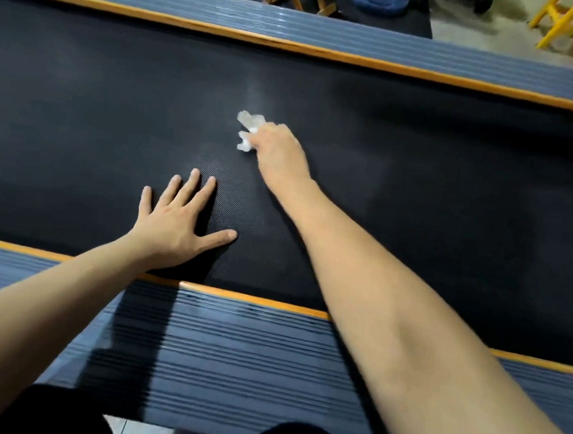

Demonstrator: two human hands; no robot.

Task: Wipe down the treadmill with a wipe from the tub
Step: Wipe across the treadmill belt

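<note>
Gripping crumpled white wipe (248, 131), right hand (277, 150) fingers curled; left hand (175, 224) fingers splayed flat on textured black belt (118, 108).

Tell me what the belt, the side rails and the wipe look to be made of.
Belt: matte black rubber-like sheet, fine dimpled texture showing near the left hand.
Side rails: grey ribbed strips, probably plastic or rubber, with orange edging.
Wipe: thin white crumpled sheet, paper or nonwoven, in the right hand.

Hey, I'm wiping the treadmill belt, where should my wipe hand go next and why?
Probably drag the right hand, which grips the crumpled wipe, back toward you across the black belt. A faint streak runs beyond the wipe toward the far rail, while the left hand lies flat, bracing.
</note>
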